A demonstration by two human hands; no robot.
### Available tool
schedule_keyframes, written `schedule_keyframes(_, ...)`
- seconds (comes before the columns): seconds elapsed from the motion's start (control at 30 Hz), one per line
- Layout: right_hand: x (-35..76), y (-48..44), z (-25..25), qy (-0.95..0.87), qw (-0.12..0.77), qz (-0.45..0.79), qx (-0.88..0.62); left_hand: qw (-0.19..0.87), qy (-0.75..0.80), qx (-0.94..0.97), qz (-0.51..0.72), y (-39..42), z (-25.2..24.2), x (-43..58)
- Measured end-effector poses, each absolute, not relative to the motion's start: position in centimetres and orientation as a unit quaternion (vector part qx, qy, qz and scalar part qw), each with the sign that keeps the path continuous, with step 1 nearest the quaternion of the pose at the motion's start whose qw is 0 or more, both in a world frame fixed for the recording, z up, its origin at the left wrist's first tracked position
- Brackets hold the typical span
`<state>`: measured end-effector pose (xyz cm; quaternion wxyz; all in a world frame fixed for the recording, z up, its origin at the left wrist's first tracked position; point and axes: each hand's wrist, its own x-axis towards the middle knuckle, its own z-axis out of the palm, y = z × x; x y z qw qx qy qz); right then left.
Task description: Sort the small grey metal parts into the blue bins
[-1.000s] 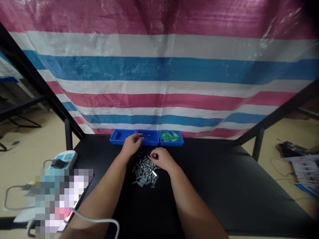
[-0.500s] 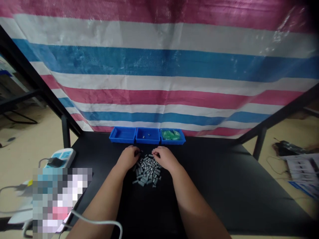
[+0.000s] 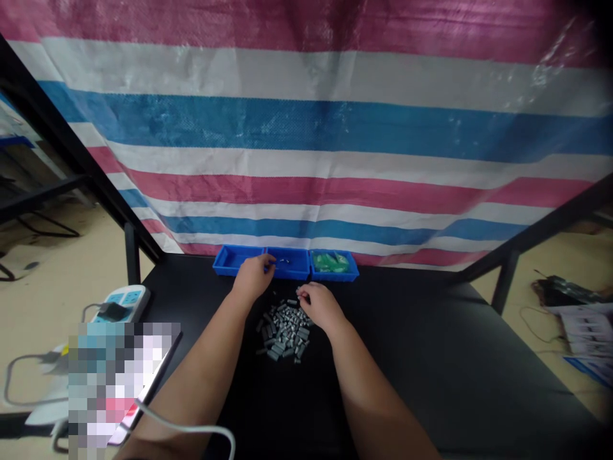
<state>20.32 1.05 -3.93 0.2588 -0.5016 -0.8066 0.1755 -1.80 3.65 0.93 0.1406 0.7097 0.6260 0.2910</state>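
Observation:
A pile of small grey metal parts (image 3: 287, 329) lies on the black table (image 3: 412, 358). My left hand (image 3: 256, 275) is over the front of the middle blue tray (image 3: 299, 276), its fingers bent together; whatever they hold is too small to name. A few tiny pieces lie in that tray. Just above the pile's right edge is my right hand (image 3: 318, 303), thumb and fingers pinched, with any held part too small to make out.
The left blue tray (image 3: 232, 257) and the right tray (image 3: 345, 276), with green-and-clear bags (image 3: 330, 262), stand beside the middle one. A power strip (image 3: 125, 303), cables and a blurred-out flat object are at the left. A striped sheet (image 3: 306, 191) hangs behind.
My left hand has moved from the pile's upper left edge up to the middle tray. My right hand stays near the pile, its fingers still pinched. The view has shifted slightly.

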Motion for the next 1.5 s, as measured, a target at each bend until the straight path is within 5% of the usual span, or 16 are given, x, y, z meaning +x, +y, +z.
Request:
schedule_keyframes(0.4, 19.9, 0.6, -3.1, -0.777, 0.32, 0.179, -0.511, 0.199, 0.569, 0.772, 0.203, 1.1, -3.9, -2.1)
schedule_keyframes(0.63, 18.0, 1.0, -1.9, -0.739, 0.479, 0.159, -0.446, 0.187, 0.585, 0.753, 0.236, 0.6, -4.5, -2.2)
schedule_keyframes(1.07, 22.8, 0.6, -2.8, -0.823, 0.203, 0.212, -0.487, 0.249, 0.541, 0.729, 0.338, 0.4, -4.1, -2.5)
schedule_keyframes(1.3, 22.5, 0.8, -3.2, -0.823, 0.196, 0.225, -0.483, 0.226, 0.567, 0.649, 0.453, 2.2, -2.3, -1.9)
schedule_keyframes(1.5, 22.3, 0.4, -2.9, -0.82, 0.198, 0.208, -0.495, 0.142, 0.594, 0.727, 0.314, 3.7, 0.0, -2.1)
